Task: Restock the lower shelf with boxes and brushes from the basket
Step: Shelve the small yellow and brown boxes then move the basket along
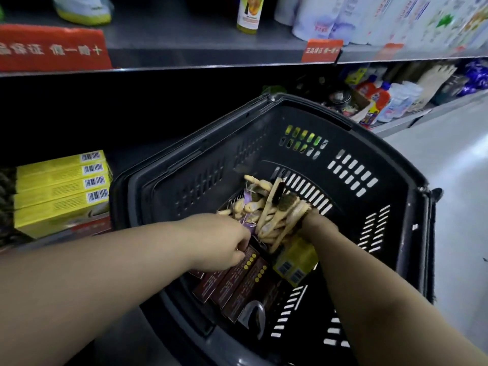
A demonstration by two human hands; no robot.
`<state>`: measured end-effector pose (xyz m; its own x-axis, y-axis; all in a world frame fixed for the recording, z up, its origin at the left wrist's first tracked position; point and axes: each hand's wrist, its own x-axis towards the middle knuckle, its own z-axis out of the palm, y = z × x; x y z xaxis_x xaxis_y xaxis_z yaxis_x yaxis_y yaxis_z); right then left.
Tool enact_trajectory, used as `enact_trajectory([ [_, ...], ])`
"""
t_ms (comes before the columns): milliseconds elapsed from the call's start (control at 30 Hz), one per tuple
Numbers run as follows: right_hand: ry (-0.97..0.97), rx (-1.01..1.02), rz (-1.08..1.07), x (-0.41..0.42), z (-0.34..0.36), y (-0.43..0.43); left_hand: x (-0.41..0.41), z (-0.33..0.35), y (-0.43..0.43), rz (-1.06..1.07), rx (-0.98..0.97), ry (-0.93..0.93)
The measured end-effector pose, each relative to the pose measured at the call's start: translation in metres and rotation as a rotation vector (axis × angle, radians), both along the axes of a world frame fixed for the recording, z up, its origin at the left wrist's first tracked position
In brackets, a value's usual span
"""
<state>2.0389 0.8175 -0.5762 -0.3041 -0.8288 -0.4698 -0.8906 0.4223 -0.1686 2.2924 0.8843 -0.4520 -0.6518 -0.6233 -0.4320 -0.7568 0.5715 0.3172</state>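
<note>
1. Reaching into the basket [396,196] are both hands; the basket stands on the floor, hard against the front of the lower shelf [148,154].

2. Brushes [274,215]: a bundle of pale wooden-handled pieces, heaped near the middle of the basket floor. Handles fan upward and away from the person, long axes running roughly from the near right to the far left. Purple tags hang among them.

3. Right hand [317,223]: at the near right end of the bundle, touching the handle ends. Fingers are hidden behind the brushes; they appear curled round the handle ends, but a firm clamp cannot be confirmed.

4. Left hand [224,241]: at the bundle's left edge, fingertips drawn together in a pinch at a purple tag or brush end; exactly what they hold cannot be told.

5. Dark red boxes [237,283]: a row lying flat on the basket floor, nearer the person, partly under the left hand. Long axes point toward the far right.

6. Yellow box [295,262]: below the right wrist, barcode up.

7. Yellow boxes [60,191] already stacked on the lower shelf, left of the basket; open shelf space lies between them and the basket.

8. Judgement: brushes are the item in hand. The right hand is nearer the handle ends; the shelf lies up and to the left, so the lift likely crosses the basket rim on that side.
</note>
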Motion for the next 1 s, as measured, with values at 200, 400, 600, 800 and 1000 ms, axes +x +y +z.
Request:
enact_trajectory([
  [200, 0.303, 0.283, 0.179, 0.017, 0.038, -0.004, 0.000, 0.003, -0.002, 0.099, 0.036, 0.044],
  [400, -0.066, 0.398, 0.449, 0.031, 0.130, -0.011, 0.000, 0.002, -0.005, 0.264, 0.087, 0.194],
  [600, -0.934, 0.311, 0.434, 0.049, 0.172, -0.006, 0.004, 0.006, -0.012, 0.499, 0.372, 0.434],
  [800, -0.862, -0.013, 0.013, 0.043, 0.127, -0.016, 0.006, 0.004, -0.014, 0.687, 0.427, 0.482],
  [1000, 0.093, 0.305, 0.101, -0.003, 0.025, 0.001, 0.006, -0.001, -0.019, 0.766, 0.457, 0.487],
])
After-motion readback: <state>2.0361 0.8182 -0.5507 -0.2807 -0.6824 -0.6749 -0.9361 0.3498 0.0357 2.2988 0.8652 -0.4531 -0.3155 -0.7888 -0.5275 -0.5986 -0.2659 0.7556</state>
